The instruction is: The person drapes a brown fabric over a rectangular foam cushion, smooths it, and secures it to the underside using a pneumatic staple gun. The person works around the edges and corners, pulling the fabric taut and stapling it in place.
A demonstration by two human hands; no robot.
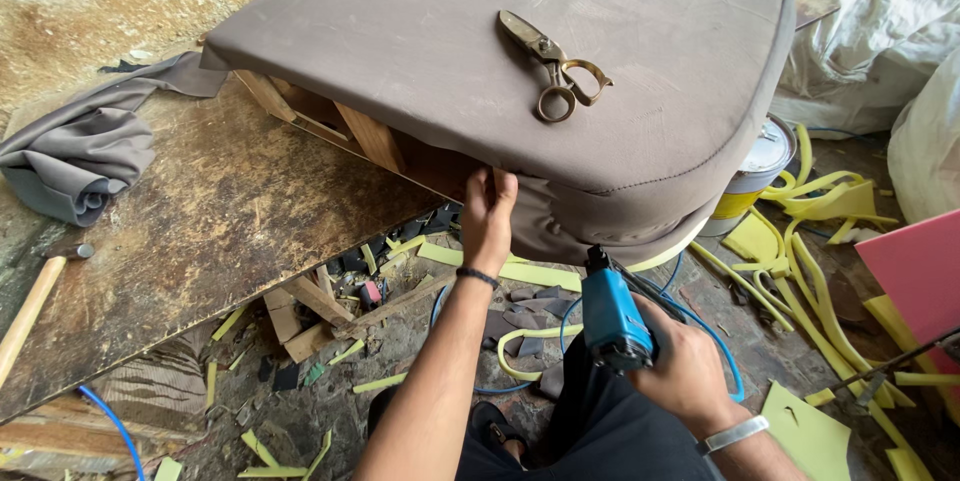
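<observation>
A large cushion covered in grey-brown fabric (pixel 500 51) lies on a wooden frame (pixel 370 136) on a worn board. My left hand (pixel 488 211) grips the fabric's lower edge at the cushion's front, pulling it down over the frame. My right hand (pixel 680 371) holds a blue pneumatic staple gun (pixel 612 316) just below and to the right of that edge, nose pointing up at the fabric. A pair of brass-coloured scissors (pixel 552 66) rests on top of the cushion.
A worn board (pixel 200 231) serves as the work surface, with a hammer (pixel 35 301) and a bundle of grey fabric (pixel 80 161) at the left. Yellow foam strips (pixel 810 241), wood offcuts, a blue air hose (pixel 720 341), a paint tin (pixel 755 176) and white sacks crowd the floor.
</observation>
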